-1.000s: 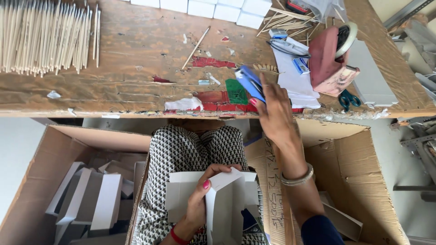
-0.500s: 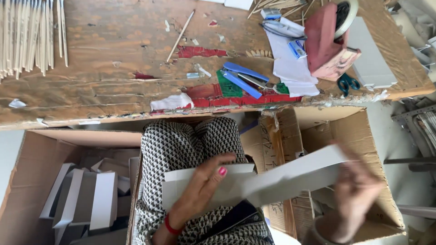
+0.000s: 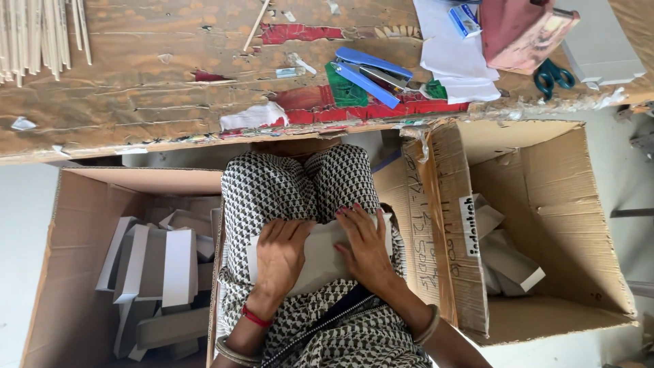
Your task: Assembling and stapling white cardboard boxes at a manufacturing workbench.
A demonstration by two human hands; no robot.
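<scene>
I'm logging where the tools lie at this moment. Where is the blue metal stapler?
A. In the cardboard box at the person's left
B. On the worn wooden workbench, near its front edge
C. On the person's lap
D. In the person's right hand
B: the blue metal stapler lies on the worn wooden workbench near its front edge, while both hands press a flat white card piece on the lap.

1. Two brown cardboard boxes are standing open, the left box and the right box.
2. One blue metal stapler is lying on the bench.
3. One pair of teal-handled scissors is lying there (partly hidden).
4. Two hands, the left hand and the right hand, are pressing one flat white card piece.
</scene>
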